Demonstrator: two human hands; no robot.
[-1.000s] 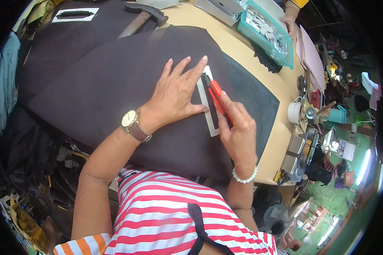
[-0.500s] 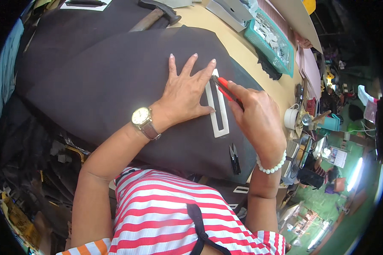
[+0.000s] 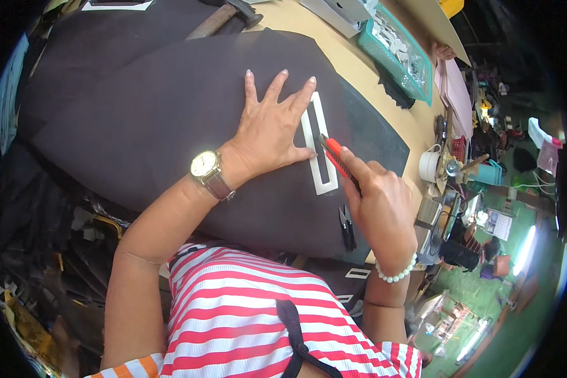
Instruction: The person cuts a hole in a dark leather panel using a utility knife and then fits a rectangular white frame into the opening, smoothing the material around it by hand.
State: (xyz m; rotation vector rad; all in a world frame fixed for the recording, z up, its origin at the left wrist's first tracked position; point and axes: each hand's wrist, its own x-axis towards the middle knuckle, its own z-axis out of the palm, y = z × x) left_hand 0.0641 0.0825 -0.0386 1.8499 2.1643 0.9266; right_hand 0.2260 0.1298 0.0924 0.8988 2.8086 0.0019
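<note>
- Head view: the beige table (image 3: 353, 64) and the broad dark sheet (image 3: 151, 120) over it sit slightly higher in view than half a second ago; since nearly everything shifts together, this looks like head movement, and the work appears undisturbed.
- The right hand (image 3: 384, 195), closed around a red-and-black utility knife (image 3: 339, 162), has come down alongside the white rectangular frame, toward the wearer.
- The left hand (image 3: 274, 129) is unchanged against that frame: open, fingers spread over the sheet, thumb tip over the left strip, index fingertip by the top end. It seems to be steadying the piece.
- The white rectangular frame (image 3: 319, 113) lies on the sheet between the two hands, its long slot showing dark; it has kept its place under the thumb.
- The utility knife's tip, near the frame's top end half a second ago, is now partway down the right strip. That suggests work along this side is underway; whether the blade is cutting, I cannot tell.
- The black thread snips (image 3: 347, 230) lie untouched just beside the right hand.
</note>
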